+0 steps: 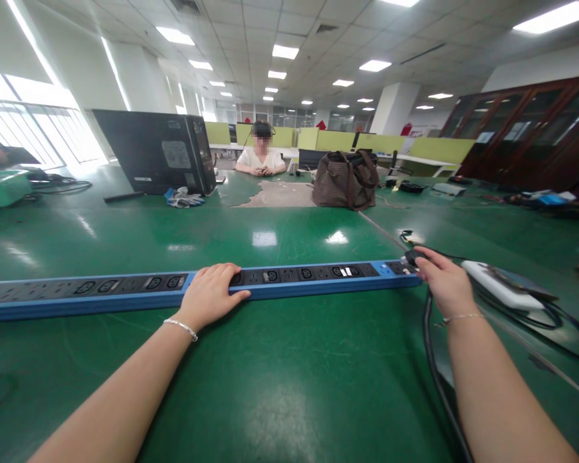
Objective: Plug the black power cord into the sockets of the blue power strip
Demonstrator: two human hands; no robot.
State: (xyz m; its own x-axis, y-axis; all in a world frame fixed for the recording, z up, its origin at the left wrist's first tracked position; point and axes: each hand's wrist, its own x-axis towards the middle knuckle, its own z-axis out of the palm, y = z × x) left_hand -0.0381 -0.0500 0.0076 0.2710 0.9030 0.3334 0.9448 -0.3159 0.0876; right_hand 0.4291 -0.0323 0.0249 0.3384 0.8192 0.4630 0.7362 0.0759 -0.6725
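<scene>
A long blue power strip [313, 289] with a row of black sockets lies across the green table and runs out of view on the left. My left hand [212, 289] is laid over the middle of it, fingers across the top and thumb along the front side. At the strip's right end, my right hand [444, 280] pinches a black plug [413, 256] over the last sockets. Whether the plug is fully seated cannot be made out. From below that end a thick black cable [434, 360] curves down toward me.
A white power strip [504, 286] with dark cables lies to the right. Farther back are a black computer case [149, 151], work gloves [184, 197], a brown bag [346, 180] and a green basket [4, 188]. Across the table sits a person [260, 157].
</scene>
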